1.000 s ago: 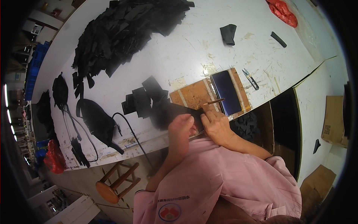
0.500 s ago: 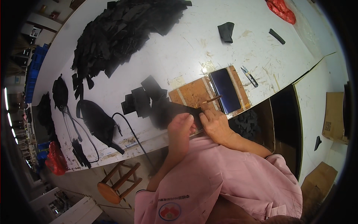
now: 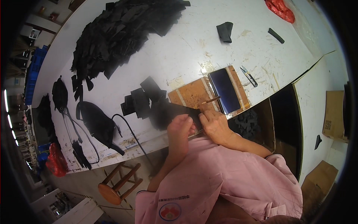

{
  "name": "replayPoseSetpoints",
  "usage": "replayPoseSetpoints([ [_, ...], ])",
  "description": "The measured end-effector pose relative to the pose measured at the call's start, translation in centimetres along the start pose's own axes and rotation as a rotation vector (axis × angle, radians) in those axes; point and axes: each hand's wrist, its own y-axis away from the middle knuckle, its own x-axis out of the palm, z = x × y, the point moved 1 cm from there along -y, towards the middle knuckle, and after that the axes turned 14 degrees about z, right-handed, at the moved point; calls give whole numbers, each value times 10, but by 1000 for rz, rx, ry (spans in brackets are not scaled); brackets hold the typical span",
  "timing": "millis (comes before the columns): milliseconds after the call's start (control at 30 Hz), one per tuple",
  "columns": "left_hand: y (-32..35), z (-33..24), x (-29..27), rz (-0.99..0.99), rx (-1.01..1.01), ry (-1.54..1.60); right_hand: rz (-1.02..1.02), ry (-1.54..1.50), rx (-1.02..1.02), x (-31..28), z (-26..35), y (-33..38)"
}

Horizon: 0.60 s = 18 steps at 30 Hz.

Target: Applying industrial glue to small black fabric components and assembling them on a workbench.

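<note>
Black cloth (image 3: 195,117) at eight o'clock of the board (image 3: 187,93), long axis ten to four, four-o'clock end at the hands. Right hand (image 3: 215,125): fingers bent together on it. Left hand (image 3: 180,128): fingers curled. Clamping: cannot tell.

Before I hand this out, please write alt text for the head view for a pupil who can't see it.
A person's left hand and right hand handle black cloth at the near edge of a white table. Nearby lie small scissors and a brown board bearing a phone; behind lies a heap of black pieces.
</note>
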Motion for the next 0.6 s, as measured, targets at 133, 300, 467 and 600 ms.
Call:
replayPoseSetpoints([
  [133,2,-6,0,-22,-18,-133,-13,58,-16,3,0,0],
  [300,3,-14,-3,-15,-86,-260,-33,103,-58,5,1,-1],
  [467,6,-13,-9,-60,-47,-265,89,59,-39,6,6,1],
  [600,11,-17,-11,-139,117,-347,163,-184,-61,-12,7,-2],
])
